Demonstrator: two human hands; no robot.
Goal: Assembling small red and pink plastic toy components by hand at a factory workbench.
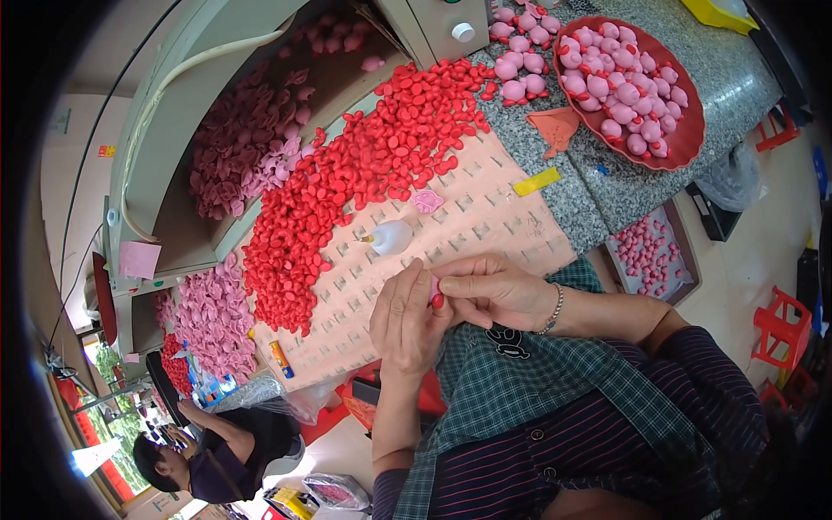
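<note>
In front of my chest, my left hand [404, 319] and my right hand [496, 291] meet, fingers closed together on a small pink-and-red rubber piece [437, 301]. Most of it is hidden by the fingers; a red end shows below. A bracelet circles my right wrist. Just beyond my hands a small squeeze bottle [392, 238] with a yellowish tip lies on a peach-coloured mat [468, 234]. Past the bottle is a flat pink piece [427, 201]. Heaps of glossy red pieces [373, 147] curve along the mat's far and left edges.
Soft pink pieces [212, 316] are piled at the left and inside a grey machine [173, 147]. A red bowl [689, 139] of round pink figures stands on the granite worktop [719, 69]. Below right sits a tray [689, 277] of small pieces. Another person [225, 455] works at lower left.
</note>
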